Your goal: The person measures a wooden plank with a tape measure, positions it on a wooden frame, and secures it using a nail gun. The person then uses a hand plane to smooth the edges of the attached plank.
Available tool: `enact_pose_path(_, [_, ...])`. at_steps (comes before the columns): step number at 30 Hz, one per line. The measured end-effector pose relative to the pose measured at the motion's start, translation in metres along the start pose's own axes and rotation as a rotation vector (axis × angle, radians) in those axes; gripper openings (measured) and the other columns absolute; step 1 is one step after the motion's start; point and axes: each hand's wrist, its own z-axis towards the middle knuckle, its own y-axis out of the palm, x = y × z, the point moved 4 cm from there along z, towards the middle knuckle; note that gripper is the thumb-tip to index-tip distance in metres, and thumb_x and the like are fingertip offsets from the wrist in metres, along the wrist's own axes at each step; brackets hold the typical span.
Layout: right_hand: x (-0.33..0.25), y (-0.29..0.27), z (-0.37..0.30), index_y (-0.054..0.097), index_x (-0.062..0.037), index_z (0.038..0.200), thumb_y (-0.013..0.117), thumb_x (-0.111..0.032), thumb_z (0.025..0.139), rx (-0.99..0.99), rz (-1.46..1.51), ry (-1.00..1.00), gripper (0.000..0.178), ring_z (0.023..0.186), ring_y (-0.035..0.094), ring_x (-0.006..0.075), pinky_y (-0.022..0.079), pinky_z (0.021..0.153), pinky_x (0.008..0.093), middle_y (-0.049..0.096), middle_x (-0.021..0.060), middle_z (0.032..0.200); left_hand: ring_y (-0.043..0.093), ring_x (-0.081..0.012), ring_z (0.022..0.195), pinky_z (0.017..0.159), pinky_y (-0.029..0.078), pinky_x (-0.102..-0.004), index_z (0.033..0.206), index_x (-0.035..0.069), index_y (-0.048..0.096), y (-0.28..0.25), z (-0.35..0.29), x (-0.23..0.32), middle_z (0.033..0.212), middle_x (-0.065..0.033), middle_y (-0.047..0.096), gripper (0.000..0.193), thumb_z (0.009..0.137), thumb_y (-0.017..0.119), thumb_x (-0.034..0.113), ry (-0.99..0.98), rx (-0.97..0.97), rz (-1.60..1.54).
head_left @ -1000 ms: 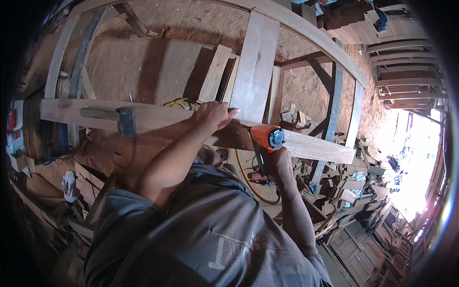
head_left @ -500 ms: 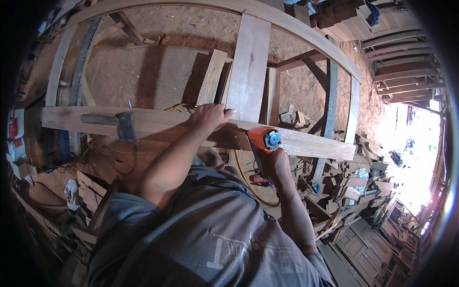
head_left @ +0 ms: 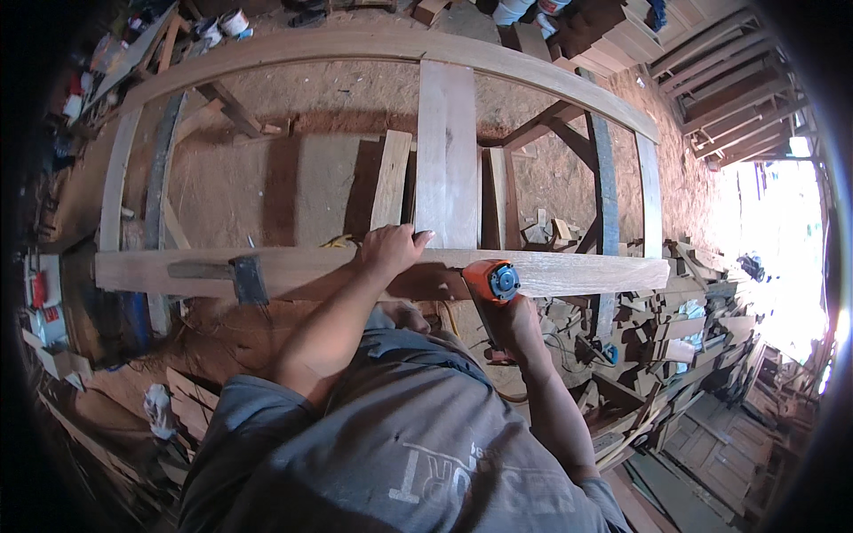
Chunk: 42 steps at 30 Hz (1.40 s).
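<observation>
A long wooden rail (head_left: 569, 271) crosses in front of me as the near side of a door-like frame. My left hand (head_left: 388, 252) is closed over this rail, fingers over its far edge, beside a wide cross board (head_left: 447, 160) that runs to the far rail (head_left: 355, 44). In my right hand (head_left: 515, 322) is an orange and black nail gun (head_left: 491, 281), its orange head at the near rail, right of the cross board's end. Its nose is mostly hidden. A hammer (head_left: 248, 279) lies on the rail's left part.
Dark support beams (head_left: 607, 195) stand under the frame. Wood offcuts (head_left: 675, 324) are heaped at the right, and stacked timber (head_left: 733, 80) lies at the far right. A yellow hose (head_left: 451, 318) hangs below the rail. White buckets (head_left: 513, 11) stand at the back.
The view has tilted, so the frame sits lower in the picture and more of the back shows. Both hands and the nail gun keep about the same places along the rail.
</observation>
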Motion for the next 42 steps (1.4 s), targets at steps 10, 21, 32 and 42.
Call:
enact_pose_path(10, [0.011,-0.01,-0.015,0.074,0.0,0.118,0.078,-0.036,0.095,0.019,0.11,0.109,0.043,0.106,0.076,0.0432,0.059,0.087,0.0488,0.077,0.0279,0.104,0.065,-0.0303,0.07,0.068,0.052,-0.0485,0.083,0.005,0.061,0.0,0.003,-0.016,0.069,-0.012,0.06,0.039,0.103,0.073,0.036,0.174,0.473,-0.443])
enact_pose_path(21, [0.101,0.039,-0.136,0.076,-0.0042,0.116,0.083,-0.042,0.09,0.509,0.326,0.489,0.046,0.104,0.076,0.0429,0.059,0.089,0.0496,0.078,0.0266,0.105,0.06,-0.0141,0.082,0.087,0.051,-0.0387,0.126,-0.001,0.065,-0.216,-0.093,0.16,0.084,-0.004,0.064,0.072,0.095,0.074,0.063,0.962,-0.936,-1.363])
enact_pose_path(32, [0.103,0.088,-0.186,0.074,-0.004,0.119,0.081,-0.046,0.089,0.464,0.335,0.587,0.052,0.103,0.073,0.0477,0.058,0.089,0.055,0.076,0.0281,0.106,0.044,-0.0158,0.05,0.059,0.034,-0.0345,0.124,0.022,0.083,-0.288,-0.211,0.334,0.063,0.0054,0.043,0.06,0.103,0.056,0.071,1.917,-1.292,-1.897])
enact_pose_path(42, [0.188,0.055,-0.222,0.071,0.0006,0.117,0.08,-0.032,0.088,0.607,0.449,0.613,0.045,0.102,0.074,0.047,0.058,0.09,0.0526,0.076,0.0302,0.102,0.059,-0.0277,0.064,0.073,0.048,-0.0465,0.108,0.0,0.072,-0.212,-0.217,0.413,0.077,-0.0083,0.059,0.035,0.105,0.068,0.035,1.906,-1.823,-1.568])
